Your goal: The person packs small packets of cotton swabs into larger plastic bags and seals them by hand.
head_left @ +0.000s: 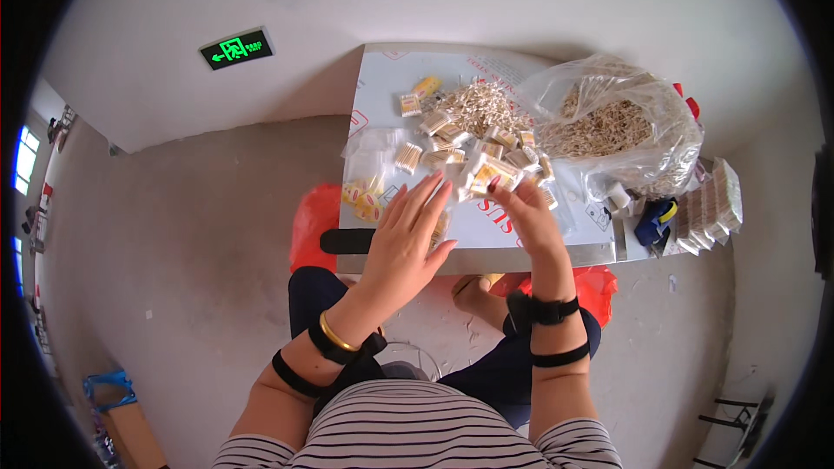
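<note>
My right hand pinches a small clear packet of cotton swabs with a yellow-and-white label, its thumb lying on the front. Beside it, to the left, my left hand is open over the table's near edge, its fingers stretched out. Part of a small clear packet shows next to the left thumb. Several filled packets lie just beyond both hands. Behind them spreads a heap of loose cotton swabs. A bare bundle of swabs sits beyond my left fingertips.
Clear plastic sleeves and yellow labels lie on the table at left, near a black strip. A large clear bag of swabs stands right, with a blue-yellow tool and stacked packets nearby. Red bags hang below.
</note>
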Motion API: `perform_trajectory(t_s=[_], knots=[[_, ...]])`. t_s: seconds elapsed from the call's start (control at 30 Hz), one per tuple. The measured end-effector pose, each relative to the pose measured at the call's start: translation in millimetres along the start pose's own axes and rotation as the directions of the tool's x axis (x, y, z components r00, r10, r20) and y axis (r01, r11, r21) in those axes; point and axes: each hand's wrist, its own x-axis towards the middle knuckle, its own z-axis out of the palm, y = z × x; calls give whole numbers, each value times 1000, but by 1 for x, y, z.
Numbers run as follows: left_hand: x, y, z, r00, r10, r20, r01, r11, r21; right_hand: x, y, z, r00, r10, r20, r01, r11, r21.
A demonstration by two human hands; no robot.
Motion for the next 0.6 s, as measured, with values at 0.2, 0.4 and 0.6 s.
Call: perform_trajectory(t_s=[0.2,0.4,0.6], knots=[[0,16,-18,964,15,-264,-6,999,35,-56,-34,56,994,-90,66,72,968,239],[-21,7,-31,947,-276,-166,108,759,-643,-91,-64,79,987,-126,102,61,870,489],[-29,16,-46,867,-480,138,311,305,-900,-109,-60,62,988,-156,21,139,925,353]])
